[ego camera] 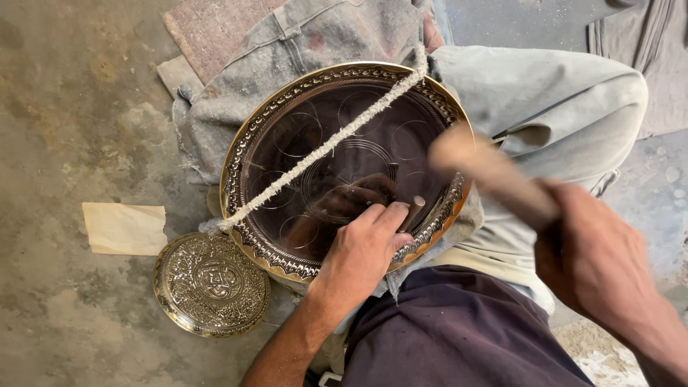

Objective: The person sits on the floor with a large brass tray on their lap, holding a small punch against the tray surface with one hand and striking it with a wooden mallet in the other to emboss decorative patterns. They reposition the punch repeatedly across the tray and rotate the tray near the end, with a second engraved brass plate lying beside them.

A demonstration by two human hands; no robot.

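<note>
The left hand (365, 247) has its grip closed around a small metal punch (414, 212) on the brass tray's (247, 154) near rim. The right hand (598, 261), at right, clamps a blurred wooden mallet (487, 172).

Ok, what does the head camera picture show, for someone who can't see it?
A left hand holds a small metal punch on a big round engraved brass tray, while the right hand swings a blurred wooden hammer. A white cord crosses the tray.

Round brass tray (287, 115), engraved rim, tilted on grey cloth.
</note>
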